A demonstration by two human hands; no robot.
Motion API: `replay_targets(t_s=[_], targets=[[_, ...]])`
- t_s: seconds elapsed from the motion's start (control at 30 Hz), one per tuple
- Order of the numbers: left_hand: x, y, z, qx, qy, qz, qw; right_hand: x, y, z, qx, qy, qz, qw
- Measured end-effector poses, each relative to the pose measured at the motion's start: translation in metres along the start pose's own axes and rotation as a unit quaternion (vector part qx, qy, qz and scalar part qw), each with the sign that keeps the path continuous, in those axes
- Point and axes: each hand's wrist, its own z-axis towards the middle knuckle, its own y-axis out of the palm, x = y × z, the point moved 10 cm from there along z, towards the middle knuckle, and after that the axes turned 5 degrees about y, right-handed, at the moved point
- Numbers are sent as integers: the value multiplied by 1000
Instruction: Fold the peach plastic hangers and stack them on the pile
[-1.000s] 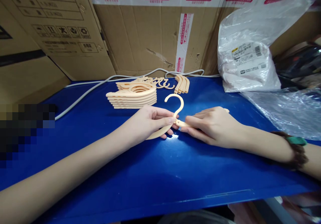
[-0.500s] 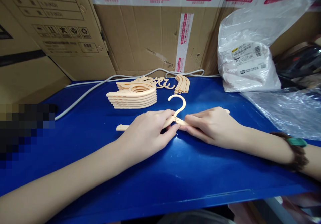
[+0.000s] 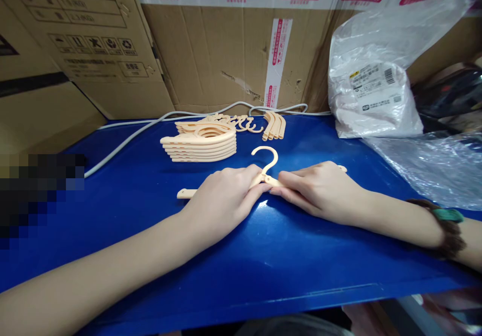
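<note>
The bench (image 3: 241,270) is glossy at its near side, so anything let go at an angle might skid on it. The left hand (image 3: 222,193) has its grip closed around one arm of the hanger (image 3: 268,179), whose end sticks out past the wrist side; the right hand (image 3: 322,193) grasps the other arm, its tip just showing beyond the knuckles. The hanger lies mid-bench between them, hook pointing away. Both thumbs sit close to the joint, and a finger could get nipped there if the arms swung together. Uneven pressure from the two grips might strain or crack the joint, as the plastic looks thin. How firmly each hand presses, I cannot tell.

Off to the right lies the film (image 3: 422,168); a wide sweep of the right elbow could drag it. Beyond the left hand, the stack (image 3: 199,147) stands near enough that a forward push might topple it. The strips (image 3: 274,126) rest loose behind the hook and could scatter if struck. Farther back, the cord (image 3: 131,134) could snag the stack if pulled, before the box (image 3: 211,60).
</note>
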Motion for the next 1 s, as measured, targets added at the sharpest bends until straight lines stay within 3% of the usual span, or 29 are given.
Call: replay_targets(t_s=[0.73, 1.0], targets=[[8, 7, -3, -11, 25, 97, 995, 2, 3, 1, -20, 15, 22, 999], [6, 9, -2, -23, 13, 80, 996, 4, 7, 1, -41, 26, 37, 998]])
